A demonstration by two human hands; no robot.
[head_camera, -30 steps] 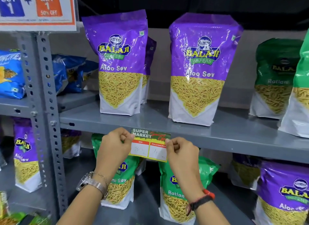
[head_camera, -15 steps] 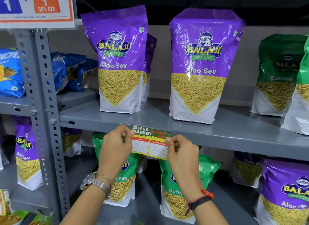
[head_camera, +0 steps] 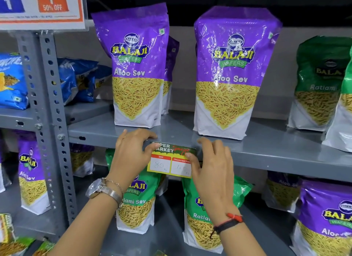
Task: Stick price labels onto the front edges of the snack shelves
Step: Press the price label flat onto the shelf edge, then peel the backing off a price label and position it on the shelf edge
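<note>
Up close, we saw the price label (head_camera: 171,161) lying flat against the front edge of the grey metal shelf (head_camera: 276,156), its lower half hanging below the lip. It was a thin rectangular card: dark green band on top w/ printed words, yellow border, 2 white boxes w/ red headers, faint handwriting inside, "80" legible in the left box, the right box unreadable.

Left hand (head_camera: 131,153) sat at the label's left end, fingers spread and curved over the shelf lip, thumb tip on the card's top-left corner. Right hand (head_camera: 213,160) was at the right end, fingers loosely splayed, thumb tip touching the card near its upper right. Neither hand gripped anything; both only pressed w/ thumbs.

We counted 2 front purple pouches (head_camera: 139,65) on the shelf top, glossy crinkled plastic, flat-bottomed, standing upright, w/ clear windows showing thin yellow strands; at least 1 more purple stood behind the left one. Green pouches (head_camera: 320,80) of same build stood to the right, 2 visible, partly cut off. Below, 2 green pouches stood behind the hands.

Left post (head_camera: 47,122) was perforated angle steel, matte grey, bolted. Blue foil bags (head_camera: 80,78) lay slumped beyond it; count unclear. Steel-band watch (head_camera: 101,189) on left wrist, black-and-red cord band (head_camera: 228,223) on right. A promo sign (head_camera: 42,8) hung at the top left.
</note>
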